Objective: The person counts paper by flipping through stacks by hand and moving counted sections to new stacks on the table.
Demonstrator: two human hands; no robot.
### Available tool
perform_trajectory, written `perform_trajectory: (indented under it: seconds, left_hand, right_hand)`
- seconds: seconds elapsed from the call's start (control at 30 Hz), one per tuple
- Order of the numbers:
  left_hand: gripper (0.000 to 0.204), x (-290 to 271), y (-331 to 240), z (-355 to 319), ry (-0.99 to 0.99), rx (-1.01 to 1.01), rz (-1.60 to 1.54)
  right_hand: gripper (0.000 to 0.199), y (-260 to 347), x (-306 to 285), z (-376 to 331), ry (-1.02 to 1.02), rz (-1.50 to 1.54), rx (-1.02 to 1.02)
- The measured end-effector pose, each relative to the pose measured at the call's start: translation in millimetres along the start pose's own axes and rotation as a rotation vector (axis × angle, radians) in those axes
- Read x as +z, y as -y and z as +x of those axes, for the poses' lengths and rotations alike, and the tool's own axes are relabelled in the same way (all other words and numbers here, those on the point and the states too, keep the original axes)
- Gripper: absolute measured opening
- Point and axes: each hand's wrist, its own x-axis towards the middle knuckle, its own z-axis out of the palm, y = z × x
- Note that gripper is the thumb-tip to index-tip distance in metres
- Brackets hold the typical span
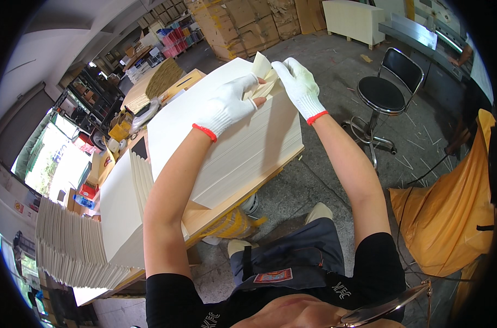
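Note:
A tall stack of large off-white sheets (243, 147) stands on the wooden table in front of me. Both my hands wear white knit gloves with red cuffs. At the stack's far right corner, several loose sheet corners (263, 71) stick up, bent and fanned. My left hand (226, 106) lies over the top near this corner, its bare thumb and a bare fingertip spread apart beside the loose corners. My right hand (300, 85) is on the other side of them, fingers curled and closed against the sheets' edge. Its fingertips are partly hidden.
More sheet stacks (73, 246) lie at the left on the wooden table (204, 221). A black stool (380, 94) stands right, near an orange cloth cover (450, 213) and a cable. Cardboard bales (243, 27) stand behind. Another person's arm (466, 54) shows by a machine at far right.

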Motion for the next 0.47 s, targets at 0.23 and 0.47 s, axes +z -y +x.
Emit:
perform_trajectory:
  seconds: [0.23, 0.47]
  left_hand:
    - [0.046, -5, 1, -4, -0.172, 0.083, 0.155]
    - [0.048, -10, -8, -3, -0.021, -0.007, 0.045]
  right_hand:
    - [0.063, 11, -43, -4, 0.234, -0.588, -0.048]
    - [0.047, 14, -49, 17, 0.231, -0.693, -0.603]
